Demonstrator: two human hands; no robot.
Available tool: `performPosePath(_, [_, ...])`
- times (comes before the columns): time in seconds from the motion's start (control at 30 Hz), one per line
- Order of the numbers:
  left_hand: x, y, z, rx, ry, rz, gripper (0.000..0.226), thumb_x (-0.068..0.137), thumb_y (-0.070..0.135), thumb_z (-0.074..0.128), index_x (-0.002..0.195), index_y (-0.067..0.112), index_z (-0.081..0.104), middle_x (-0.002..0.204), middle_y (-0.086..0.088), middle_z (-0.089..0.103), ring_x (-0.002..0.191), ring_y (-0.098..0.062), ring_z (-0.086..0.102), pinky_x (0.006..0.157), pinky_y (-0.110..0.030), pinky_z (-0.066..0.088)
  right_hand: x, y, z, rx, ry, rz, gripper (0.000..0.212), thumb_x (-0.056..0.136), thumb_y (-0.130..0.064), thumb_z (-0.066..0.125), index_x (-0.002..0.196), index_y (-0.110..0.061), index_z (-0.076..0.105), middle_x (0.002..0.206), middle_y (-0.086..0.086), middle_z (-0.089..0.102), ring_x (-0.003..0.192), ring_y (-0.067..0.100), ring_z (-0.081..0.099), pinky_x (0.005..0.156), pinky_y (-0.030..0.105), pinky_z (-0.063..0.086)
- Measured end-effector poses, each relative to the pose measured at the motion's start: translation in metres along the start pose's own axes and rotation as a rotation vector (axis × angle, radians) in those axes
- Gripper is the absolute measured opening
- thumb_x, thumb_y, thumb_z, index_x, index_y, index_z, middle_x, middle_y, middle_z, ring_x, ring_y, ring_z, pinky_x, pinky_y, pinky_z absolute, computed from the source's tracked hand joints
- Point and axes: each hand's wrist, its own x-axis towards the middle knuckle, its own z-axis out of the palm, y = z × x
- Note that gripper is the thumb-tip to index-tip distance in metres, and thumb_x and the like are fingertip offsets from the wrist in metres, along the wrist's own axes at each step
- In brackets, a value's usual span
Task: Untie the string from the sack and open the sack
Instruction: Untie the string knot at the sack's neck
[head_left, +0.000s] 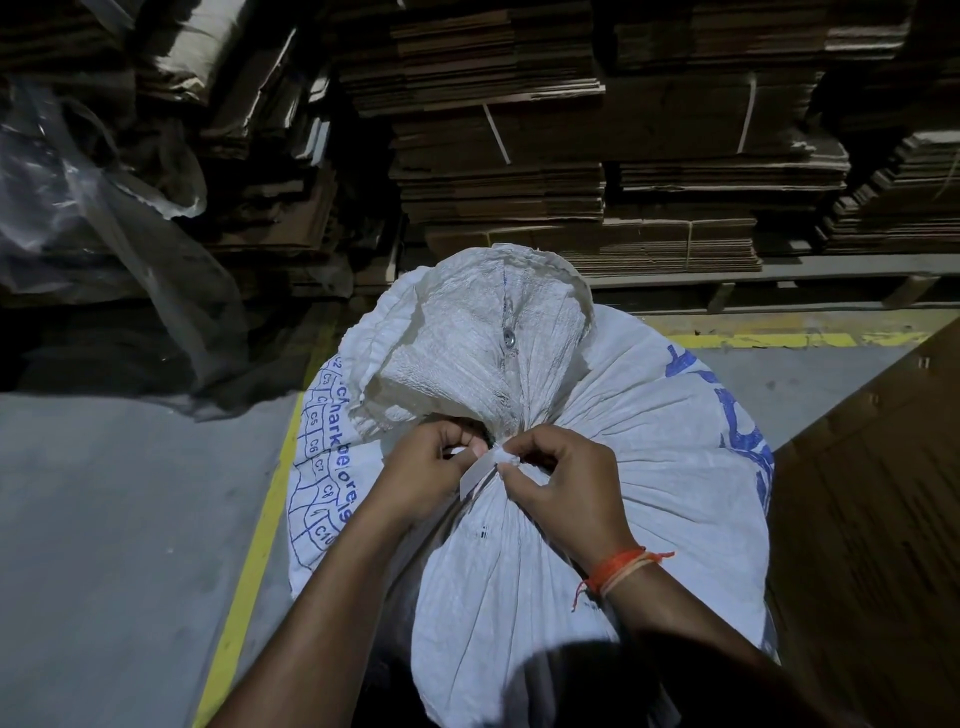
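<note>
Both hands pinch the flat white string (493, 460) knotted round the white woven sack (597, 415) neck: left hand (423, 475) at nine o'clock, right hand (563, 486) at three.

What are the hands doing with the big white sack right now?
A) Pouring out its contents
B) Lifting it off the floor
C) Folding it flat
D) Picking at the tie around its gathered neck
D: the left hand and right hand pinch the white string knotted round the bunched neck of the sack.
</note>
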Motion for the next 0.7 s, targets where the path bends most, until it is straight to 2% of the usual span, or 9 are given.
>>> performPosePath(0.23, [-0.0008, 0.0038, 0.0017, -0.027, 0.009, 0.014, 0.021, 0.098, 0.015, 0.068, 0.078, 0.022, 0.07, 0.065, 0.018, 0.068, 0.056, 0.011, 0.056, 0.062, -0.017, 0.043, -0.0005, -0.0004, -0.0001, 0.001, 0.006, 0.014, 0.011, 0.077, -0.017, 0.084, 0.085, -0.024, 0.08, 0.081, -0.014, 0.077, 0.083, 0.003, 0.072, 0.08, 0.03, 0.061])
performPosePath(0.33, [-0.0015, 0.0049, 0.0026, -0.035, -0.002, 0.015, 0.025, 0.099, 0.014, 0.066, 0.076, 0.024, 0.068, 0.061, 0.022, 0.067, 0.055, 0.012, 0.055, 0.062, -0.018, 0.042, -0.0009, -0.0013, -0.0003, 0.001, 0.007, 0.026, 0.012, 0.077, -0.019, 0.084, 0.084, -0.027, 0.079, 0.081, -0.015, 0.076, 0.083, 0.003, 0.072, 0.081, 0.03, 0.061])
performPosePath(0.47, [-0.0019, 0.0041, 0.0026, -0.072, -0.004, 0.015, 0.025, 0.098, 0.013, 0.067, 0.076, 0.025, 0.068, 0.064, 0.021, 0.068, 0.058, 0.01, 0.056, 0.064, -0.022, 0.042, -0.001, -0.0021, 0.0013, 0.012, 0.014, 0.033, 0.011, 0.077, -0.018, 0.084, 0.085, -0.024, 0.079, 0.082, -0.015, 0.076, 0.084, 0.003, 0.073, 0.082, 0.03, 0.061])
performPosePath(0.6, [-0.0024, 0.0044, 0.0053, -0.085, -0.02, 0.038, 0.021, 0.098, 0.017, 0.069, 0.08, 0.027, 0.071, 0.079, 0.012, 0.073, 0.072, -0.002, 0.062, 0.074, -0.026, 0.048, -0.0011, -0.0034, 0.0017, 0.027, 0.025, 0.035, 0.013, 0.076, -0.016, 0.085, 0.087, -0.023, 0.08, 0.082, -0.013, 0.077, 0.084, 0.004, 0.073, 0.081, 0.029, 0.061])
performPosePath(0.7, [-0.0024, 0.0035, 0.0044, -0.08, -0.031, 0.046, 0.021, 0.098, 0.018, 0.069, 0.079, 0.028, 0.072, 0.078, 0.012, 0.073, 0.074, -0.004, 0.063, 0.074, -0.027, 0.048, -0.0009, -0.0039, 0.0011, 0.031, 0.02, 0.035, 0.013, 0.076, -0.016, 0.085, 0.087, -0.023, 0.08, 0.083, -0.013, 0.077, 0.085, 0.004, 0.073, 0.082, 0.03, 0.061])
